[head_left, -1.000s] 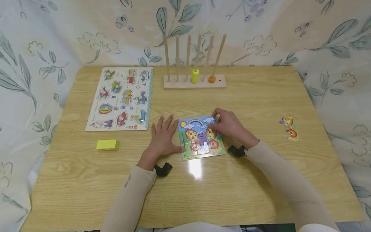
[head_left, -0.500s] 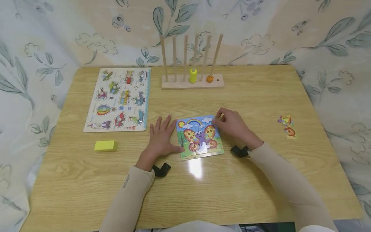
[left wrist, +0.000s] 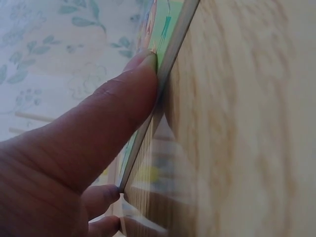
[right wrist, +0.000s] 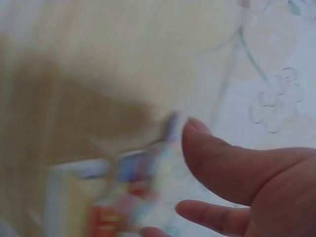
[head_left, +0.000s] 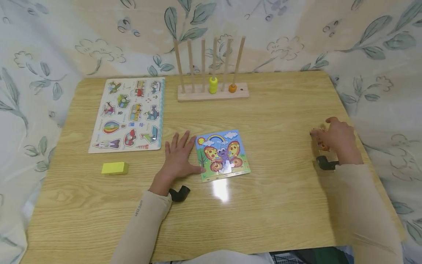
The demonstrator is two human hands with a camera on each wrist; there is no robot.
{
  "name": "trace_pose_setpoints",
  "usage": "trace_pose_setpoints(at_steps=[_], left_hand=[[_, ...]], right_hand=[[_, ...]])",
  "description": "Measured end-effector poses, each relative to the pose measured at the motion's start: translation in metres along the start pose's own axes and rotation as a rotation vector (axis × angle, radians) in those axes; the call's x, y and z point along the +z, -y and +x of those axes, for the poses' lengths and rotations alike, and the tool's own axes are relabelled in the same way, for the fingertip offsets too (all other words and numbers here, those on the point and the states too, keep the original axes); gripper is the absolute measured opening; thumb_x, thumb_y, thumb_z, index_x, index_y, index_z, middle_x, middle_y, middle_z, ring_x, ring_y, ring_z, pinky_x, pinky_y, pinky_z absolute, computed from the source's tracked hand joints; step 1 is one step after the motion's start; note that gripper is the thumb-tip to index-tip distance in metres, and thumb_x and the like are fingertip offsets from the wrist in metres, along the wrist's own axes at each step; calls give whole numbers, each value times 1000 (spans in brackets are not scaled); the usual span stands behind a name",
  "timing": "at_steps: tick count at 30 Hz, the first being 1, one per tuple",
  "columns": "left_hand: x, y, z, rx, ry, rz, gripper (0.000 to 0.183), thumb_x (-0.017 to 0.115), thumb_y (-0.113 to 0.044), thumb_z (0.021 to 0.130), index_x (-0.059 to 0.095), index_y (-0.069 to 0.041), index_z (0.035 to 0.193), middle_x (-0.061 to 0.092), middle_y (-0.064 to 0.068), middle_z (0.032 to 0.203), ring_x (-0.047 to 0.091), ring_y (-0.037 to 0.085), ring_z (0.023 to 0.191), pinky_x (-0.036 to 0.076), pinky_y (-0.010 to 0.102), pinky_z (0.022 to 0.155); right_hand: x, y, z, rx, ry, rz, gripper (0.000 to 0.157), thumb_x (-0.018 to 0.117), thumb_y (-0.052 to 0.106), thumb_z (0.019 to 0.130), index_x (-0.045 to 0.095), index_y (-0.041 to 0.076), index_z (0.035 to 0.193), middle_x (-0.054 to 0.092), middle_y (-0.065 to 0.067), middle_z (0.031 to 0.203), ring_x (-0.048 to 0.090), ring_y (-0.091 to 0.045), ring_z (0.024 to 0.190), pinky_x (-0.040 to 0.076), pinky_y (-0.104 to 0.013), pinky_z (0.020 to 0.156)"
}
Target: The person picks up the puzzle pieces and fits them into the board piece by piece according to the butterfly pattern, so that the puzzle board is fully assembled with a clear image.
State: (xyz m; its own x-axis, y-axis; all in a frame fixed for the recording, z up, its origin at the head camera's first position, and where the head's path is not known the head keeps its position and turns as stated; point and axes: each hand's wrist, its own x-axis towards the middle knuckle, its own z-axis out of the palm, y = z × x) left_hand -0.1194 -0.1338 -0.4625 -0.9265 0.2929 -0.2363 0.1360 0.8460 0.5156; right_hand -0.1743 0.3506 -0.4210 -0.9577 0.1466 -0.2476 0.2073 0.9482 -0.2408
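A square butterfly jigsaw puzzle (head_left: 224, 154) lies flat in its tray at the middle of the table in the head view. My left hand (head_left: 177, 161) is spread on the wood at its left side. In the left wrist view the thumb (left wrist: 116, 106) rests on the puzzle's edge. Far to the right, my right hand (head_left: 341, 139) hovers over loose puzzle pieces (head_left: 323, 146), which it partly covers. The right wrist view shows these pieces (right wrist: 136, 180) blurred; thumb and fingers stand apart there, and no grip on a piece is visible.
A peg board of vehicles (head_left: 126, 115) lies at the back left, with a yellow block (head_left: 114, 168) in front. A wooden peg stand (head_left: 213, 96) with yellow and orange beads stands at the back. Patterned cloth (head_left: 290, 36) hangs behind the wooden table (head_left: 277, 205).
My right hand has left the puzzle's upper right corner and moved right to the loose pieces. My left hand stays at the puzzle. The head view has shifted slightly.
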Motion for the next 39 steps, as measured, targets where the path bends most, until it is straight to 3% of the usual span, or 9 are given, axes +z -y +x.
trace_pose_setpoints(at_steps=[4,13,16,20,23,26,30,34,39], left_hand=[[-1,1,0,-2,1,3,115,82,-57,64,21,-19,154,4,5,163,-11,37,148,-8,64,114],[-1,0,0,-9,3,14,116,82,-57,64,20,-19,155,3,4,164,-11,37,148,-8,65,113],[-1,0,0,-12,5,21,116,82,-57,64,20,-19,155,3,5,164,-11,37,148,-8,65,113],[-1,-1,0,-10,4,16,115,81,-57,64,20,-19,155,3,5,163,-11,38,148,-8,65,114],[-1,0,0,-9,1,8,115,82,-56,65,21,-19,155,3,5,163,-11,38,148,-8,65,113],[-1,0,0,-9,5,11,115,81,-57,65,20,-19,155,3,5,164,-12,37,148,-8,64,114],[-1,0,1,-11,8,17,115,80,-58,65,19,-19,155,2,5,164,-12,37,148,-9,64,114],[-2,0,1,-11,6,19,115,80,-58,65,19,-19,155,2,5,164,-12,36,148,-9,64,114],[0,0,1,-7,4,9,116,81,-58,65,19,-19,155,2,5,164,-12,36,148,-9,64,114]], right_hand=[[2,-12,3,44,61,1,86,55,58,88,39,-14,131,59,-35,95,53,-51,93,45,-55,73],[3,-8,6,24,66,40,59,63,52,86,57,-7,90,64,-10,57,60,-25,55,39,-32,51],[3,0,1,10,62,79,59,59,50,90,56,-9,96,67,-19,77,62,-24,54,44,-34,53],[5,30,-9,-84,30,156,50,53,39,96,57,-9,108,62,-30,104,63,-32,75,48,-39,63],[14,68,-19,-207,32,282,38,55,33,97,62,-4,104,66,-23,96,60,-27,80,47,-34,64],[27,109,-30,-299,114,440,30,61,29,94,63,0,101,66,-14,88,60,-21,74,51,-28,61],[50,155,-38,-337,324,604,25,67,25,90,60,2,99,66,-10,83,63,-23,71,55,-32,64],[68,177,-36,-357,412,622,25,71,21,87,58,3,99,69,-8,78,64,-21,66,53,-31,61],[78,182,-34,-360,331,490,31,75,22,83,55,7,101,65,-4,70,55,-14,58,43,-27,54]])
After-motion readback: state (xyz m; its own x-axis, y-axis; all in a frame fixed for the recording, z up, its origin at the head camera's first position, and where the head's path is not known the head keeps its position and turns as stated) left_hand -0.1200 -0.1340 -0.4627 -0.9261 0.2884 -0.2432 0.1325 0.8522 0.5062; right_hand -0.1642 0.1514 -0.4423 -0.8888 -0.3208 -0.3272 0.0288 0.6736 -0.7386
